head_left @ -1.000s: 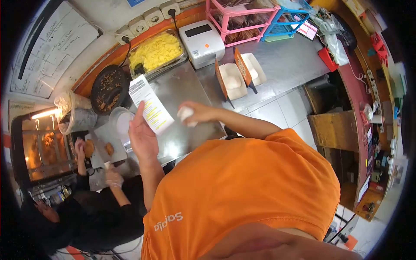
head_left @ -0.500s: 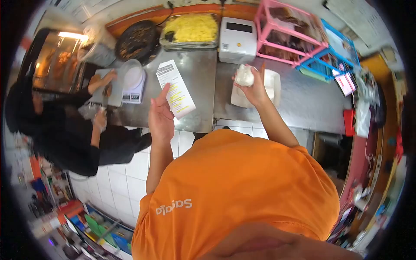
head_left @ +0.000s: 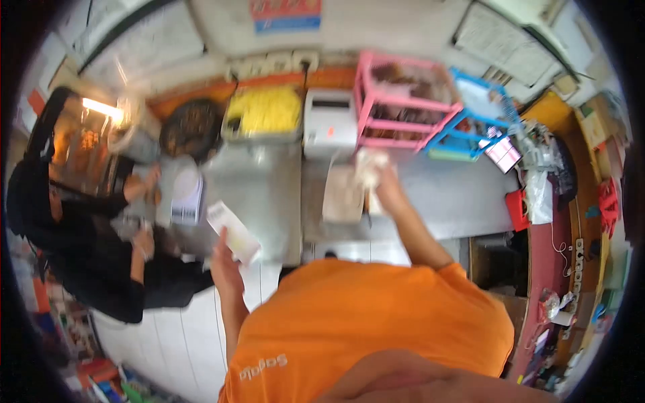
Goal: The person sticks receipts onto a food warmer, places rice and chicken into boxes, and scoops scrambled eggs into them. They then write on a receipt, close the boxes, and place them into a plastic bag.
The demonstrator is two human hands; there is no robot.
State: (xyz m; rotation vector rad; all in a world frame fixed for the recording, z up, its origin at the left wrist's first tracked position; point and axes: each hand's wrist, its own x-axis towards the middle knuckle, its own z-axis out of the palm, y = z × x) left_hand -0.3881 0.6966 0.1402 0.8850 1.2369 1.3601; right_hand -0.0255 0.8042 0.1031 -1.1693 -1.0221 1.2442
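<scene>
My left hand (head_left: 227,269) is closed on a long printed paper slip (head_left: 235,235), holding it over the steel table's front edge. Faint yellow marks show on the blurred print. At the right, my right hand (head_left: 388,189) grips a soft white bundle (head_left: 369,164), smeared by motion, so its kind does not show. Just left of this hand, an open whitish box (head_left: 341,198) sits on the table, and the bundle overlaps its right rim in this view.
A person in black (head_left: 94,235) works at the left beside a kitchen scale (head_left: 188,198). Along the wall stand a dark round pan (head_left: 191,127), a tray of yellow shreds (head_left: 265,111), a white label printer (head_left: 330,124), a pink rack (head_left: 406,111) and a blue rack (head_left: 463,127).
The view has tilted up, showing more wall. My right hand has moved the white bundle from above the box to its right side. The slip stays in my left hand.
</scene>
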